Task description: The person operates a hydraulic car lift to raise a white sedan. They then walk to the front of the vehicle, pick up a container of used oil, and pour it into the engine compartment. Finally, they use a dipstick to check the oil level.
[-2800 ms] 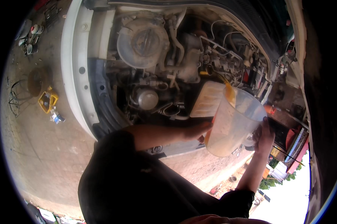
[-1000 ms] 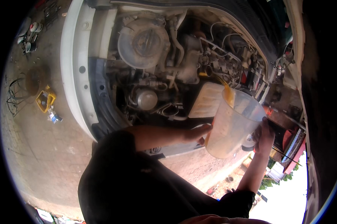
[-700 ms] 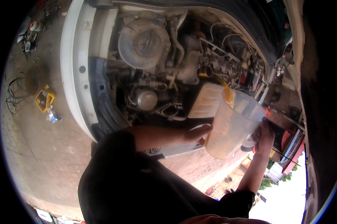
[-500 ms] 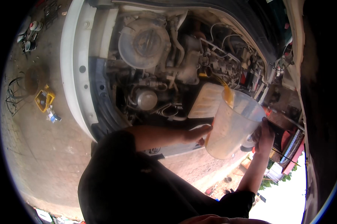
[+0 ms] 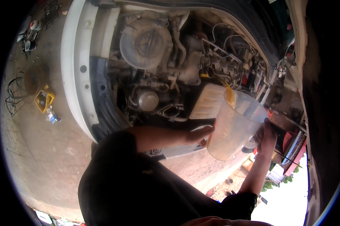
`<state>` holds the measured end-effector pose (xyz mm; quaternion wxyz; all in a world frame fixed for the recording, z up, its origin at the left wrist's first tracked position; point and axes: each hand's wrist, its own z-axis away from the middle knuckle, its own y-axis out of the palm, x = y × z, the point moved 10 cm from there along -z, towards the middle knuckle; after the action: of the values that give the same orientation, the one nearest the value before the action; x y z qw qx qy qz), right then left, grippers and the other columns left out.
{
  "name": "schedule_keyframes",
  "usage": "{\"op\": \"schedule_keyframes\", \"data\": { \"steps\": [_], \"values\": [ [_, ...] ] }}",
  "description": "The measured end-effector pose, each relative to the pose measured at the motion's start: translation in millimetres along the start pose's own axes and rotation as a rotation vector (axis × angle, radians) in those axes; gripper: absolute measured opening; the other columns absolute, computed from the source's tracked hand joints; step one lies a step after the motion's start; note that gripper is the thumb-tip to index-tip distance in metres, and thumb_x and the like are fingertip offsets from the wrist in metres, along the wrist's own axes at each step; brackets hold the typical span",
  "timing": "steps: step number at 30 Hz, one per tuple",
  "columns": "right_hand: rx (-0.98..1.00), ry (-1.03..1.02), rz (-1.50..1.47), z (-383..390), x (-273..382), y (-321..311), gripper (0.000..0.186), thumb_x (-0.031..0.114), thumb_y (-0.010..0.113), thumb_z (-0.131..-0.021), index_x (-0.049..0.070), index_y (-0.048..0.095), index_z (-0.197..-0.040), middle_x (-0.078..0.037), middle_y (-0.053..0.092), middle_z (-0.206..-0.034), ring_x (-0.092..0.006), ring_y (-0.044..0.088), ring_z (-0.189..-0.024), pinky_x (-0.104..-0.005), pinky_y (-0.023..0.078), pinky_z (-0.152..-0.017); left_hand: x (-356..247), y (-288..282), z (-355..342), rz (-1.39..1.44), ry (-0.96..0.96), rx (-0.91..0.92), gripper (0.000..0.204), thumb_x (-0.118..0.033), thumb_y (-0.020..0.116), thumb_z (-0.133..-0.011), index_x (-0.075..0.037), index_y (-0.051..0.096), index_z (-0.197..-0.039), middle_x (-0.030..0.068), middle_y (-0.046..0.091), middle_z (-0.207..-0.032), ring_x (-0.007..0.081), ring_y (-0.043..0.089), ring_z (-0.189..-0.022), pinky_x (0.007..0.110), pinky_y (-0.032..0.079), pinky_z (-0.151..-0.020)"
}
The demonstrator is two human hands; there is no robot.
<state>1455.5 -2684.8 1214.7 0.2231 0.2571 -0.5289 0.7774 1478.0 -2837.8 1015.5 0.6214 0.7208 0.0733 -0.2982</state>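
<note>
A translucent plastic jug (image 5: 234, 130) is tilted over the open engine bay, its mouth toward the engine. Amber, oil-like liquid (image 5: 230, 97) lies at its lip, and a thin stream runs from there to the engine parts near a small yellow piece (image 5: 205, 75). My right hand (image 5: 267, 139) is closed at the jug's right side, around the handle area; the handle itself is mostly hidden. My left hand (image 5: 202, 135) grips the jug's lower left side, with some fingers hidden behind it. A pale ribbed panel (image 5: 207, 101) lies just beyond the jug.
The vehicle's white body edge (image 5: 74, 67) curves along the left of the engine bay. Inside are a large round housing (image 5: 144, 42) and a round metal cap (image 5: 148, 100). On the paved floor stand a yellow container (image 5: 45, 101) and a black wire frame (image 5: 14, 92).
</note>
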Motion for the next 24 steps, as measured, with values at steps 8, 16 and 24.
{"op": "schedule_keyframes", "data": {
  "steps": [8, 16, 24],
  "values": [
    [-0.018, 0.014, 0.005, -0.5, 0.4, -0.4, 0.044, 0.028, 0.06, -0.095, 0.014, 0.043, -0.057, 0.004, 0.034, -0.042, -0.0055, 0.03, -0.034, -0.0242, 0.025, -0.035, 34.9, -2.6, -21.2, 0.091, -0.038, 0.005, 0.075, -0.069, 0.012, -0.093, -0.01, 0.033, -0.135, 0.0107, 0.045, -0.126, 0.0173, 0.051, -0.087, 0.032, 0.048, -0.075],
    [-0.012, 0.0, 0.027, -1.1, 2.2, -1.4, 0.044, 0.029, 0.06, -0.095, 0.014, 0.043, -0.057, 0.004, 0.033, -0.043, -0.0059, 0.03, -0.034, -0.0245, 0.025, -0.035, 21.9, -2.3, -16.2, 0.056, -0.016, -0.021, 0.077, -0.071, 0.013, -0.092, -0.01, 0.033, -0.133, 0.0107, 0.044, -0.13, 0.0174, 0.054, -0.09, 0.032, 0.049, -0.078],
    [0.015, 0.019, 0.013, -3.2, -1.4, -1.5, 0.033, 0.026, 0.059, -0.095, 0.014, 0.049, -0.067, 0.005, 0.036, -0.048, -0.0053, 0.031, -0.036, -0.0239, 0.021, -0.034, 38.5, -2.6, -23.5, 0.092, -0.045, 0.009, 0.079, -0.071, 0.013, -0.091, -0.008, 0.029, -0.136, 0.0128, 0.043, -0.133, 0.018, 0.055, -0.09, 0.032, 0.05, -0.08]
  ]
}}
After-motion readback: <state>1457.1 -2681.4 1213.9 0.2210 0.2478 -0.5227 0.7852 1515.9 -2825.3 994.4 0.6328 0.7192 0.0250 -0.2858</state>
